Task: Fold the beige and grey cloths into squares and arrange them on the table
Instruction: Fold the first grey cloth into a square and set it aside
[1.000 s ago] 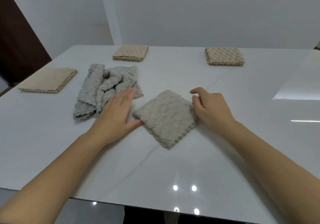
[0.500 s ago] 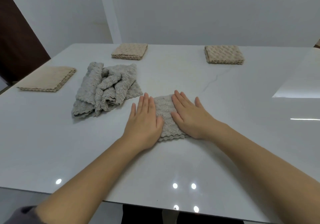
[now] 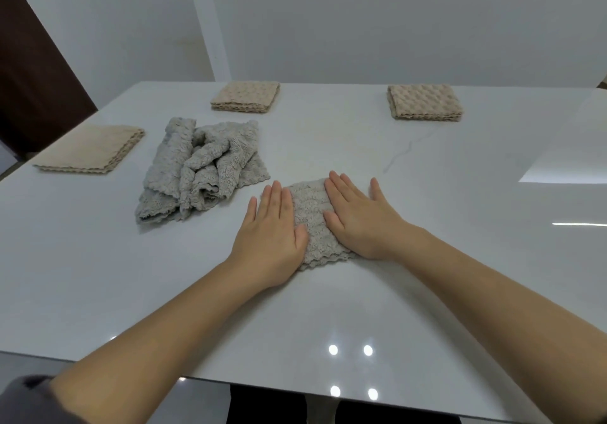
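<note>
Grey folded cloth [image 3: 312, 223] is being pressed flat on the white table [image 3: 427, 292], near centre. It is being covered by the left hand [image 3: 272, 229] on its left half and the right hand [image 3: 358, 216] on its right half, fingers straight, nothing gripped. Creases are probably being set so the square holds. Crumpled grey cloths [image 3: 200, 174] are lying just left, unfolded, likely waiting. Finished pieces are being kept well apart: left beige square [image 3: 90, 149], far middle beige square [image 3: 246, 96], far right beige square [image 3: 425, 101]. No containers are being shown.
</note>
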Available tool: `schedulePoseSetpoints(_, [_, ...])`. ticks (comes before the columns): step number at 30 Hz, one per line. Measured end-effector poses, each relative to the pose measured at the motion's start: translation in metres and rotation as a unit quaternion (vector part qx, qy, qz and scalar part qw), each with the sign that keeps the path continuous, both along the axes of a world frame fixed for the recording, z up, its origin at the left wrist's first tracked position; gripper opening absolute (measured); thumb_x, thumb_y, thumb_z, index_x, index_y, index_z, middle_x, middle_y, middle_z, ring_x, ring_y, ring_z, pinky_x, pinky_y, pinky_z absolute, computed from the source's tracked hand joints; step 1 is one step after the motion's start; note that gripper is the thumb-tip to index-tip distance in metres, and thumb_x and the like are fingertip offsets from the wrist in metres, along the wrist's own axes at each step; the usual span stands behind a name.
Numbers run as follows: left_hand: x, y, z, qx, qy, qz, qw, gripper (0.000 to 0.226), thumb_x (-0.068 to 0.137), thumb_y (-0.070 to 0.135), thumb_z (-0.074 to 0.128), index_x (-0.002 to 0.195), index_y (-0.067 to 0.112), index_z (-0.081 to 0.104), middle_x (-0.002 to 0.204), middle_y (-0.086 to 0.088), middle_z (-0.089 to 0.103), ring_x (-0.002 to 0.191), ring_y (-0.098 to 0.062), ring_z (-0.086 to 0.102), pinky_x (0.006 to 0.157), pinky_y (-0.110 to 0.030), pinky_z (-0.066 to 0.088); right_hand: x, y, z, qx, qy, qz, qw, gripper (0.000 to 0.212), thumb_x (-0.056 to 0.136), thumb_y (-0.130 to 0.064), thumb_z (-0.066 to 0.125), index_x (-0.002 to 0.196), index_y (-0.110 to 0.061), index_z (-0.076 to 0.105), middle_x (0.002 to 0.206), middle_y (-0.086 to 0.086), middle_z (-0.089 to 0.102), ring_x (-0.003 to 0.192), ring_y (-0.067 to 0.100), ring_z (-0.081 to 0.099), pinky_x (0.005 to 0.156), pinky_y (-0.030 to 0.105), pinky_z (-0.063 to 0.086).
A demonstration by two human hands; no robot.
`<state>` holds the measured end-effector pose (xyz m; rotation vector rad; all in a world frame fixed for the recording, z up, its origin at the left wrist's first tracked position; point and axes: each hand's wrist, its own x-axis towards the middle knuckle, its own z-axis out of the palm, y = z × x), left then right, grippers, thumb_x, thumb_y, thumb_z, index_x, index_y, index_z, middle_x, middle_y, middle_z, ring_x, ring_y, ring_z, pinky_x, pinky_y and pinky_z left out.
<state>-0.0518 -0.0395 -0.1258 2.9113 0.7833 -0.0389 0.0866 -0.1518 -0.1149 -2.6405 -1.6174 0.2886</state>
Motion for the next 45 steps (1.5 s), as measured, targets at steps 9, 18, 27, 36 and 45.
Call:
schedulePoseSetpoints(9, [0.000, -0.007, 0.002, 0.014, -0.019, -0.019, 1.000, 0.072, 0.089, 0.039, 0.003, 0.153, 0.006, -0.007, 0.162, -0.009, -0.015, 0.148, -0.017, -0.016, 0.121, -0.039, -0.009, -0.011, 0.001, 0.005, 0.026, -0.009, 0.063, 0.998, 0.060, 0.103, -0.035, 0.015, 0.155, -0.015, -0.007, 0.162, -0.001, -0.017, 0.148, 0.012, -0.017, 0.119, 0.050, -0.011])
schedulePoseSetpoints(18, [-0.022, 0.012, 0.006, -0.061, -0.035, -0.113, 0.991, 0.094, 0.083, 0.076, 0.016, 0.153, 0.022, -0.017, 0.158, 0.003, -0.030, 0.142, -0.006, -0.031, 0.119, -0.037, -0.014, 0.007, 0.011, 0.021, 0.048, 0.058, 0.035, 0.997, 0.059, 0.102, -0.045, 0.026, 0.155, -0.021, 0.015, 0.162, -0.002, 0.018, 0.148, 0.014, 0.012, 0.118, 0.054, -0.009])
schedulePoseSetpoints(27, [-0.060, 0.037, 0.016, -0.061, -0.158, 0.037, 0.985, 0.068, 0.094, 0.039, 0.049, 0.151, 0.018, 0.020, 0.155, -0.004, 0.031, 0.140, -0.022, 0.034, 0.111, -0.039, 0.033, 0.023, 0.009, 0.031, 0.173, 0.247, -0.159, 0.940, 0.018, 0.088, -0.029, 0.057, 0.089, -0.012, 0.051, 0.082, 0.007, 0.063, 0.068, 0.020, 0.053, 0.063, 0.030, 0.040])
schedulePoseSetpoints(36, [-0.001, -0.026, 0.012, -0.282, -0.261, 0.117, 0.916, 0.060, 0.100, 0.029, 0.024, 0.156, 0.017, 0.002, 0.164, 0.002, -0.002, 0.150, -0.014, 0.000, 0.122, -0.041, 0.006, 0.033, -0.029, 0.026, 0.226, 0.371, -0.210, 0.876, 0.040, 0.080, -0.025, 0.073, 0.112, -0.021, 0.050, 0.079, 0.004, 0.068, 0.061, 0.013, 0.062, 0.061, 0.029, 0.050])
schedulePoseSetpoints(45, [0.082, -0.080, 0.029, -0.555, -0.451, 0.228, 0.661, 0.056, 0.095, 0.038, 0.038, 0.149, 0.023, 0.033, 0.144, 0.005, 0.043, 0.130, -0.012, 0.043, 0.110, -0.031, 0.033, 0.062, -0.071, 0.031, 0.228, 0.114, -0.249, 0.934, 0.043, 0.094, -0.029, 0.048, 0.136, -0.018, 0.045, 0.133, 0.001, 0.054, 0.115, 0.021, 0.054, 0.093, 0.037, 0.044])
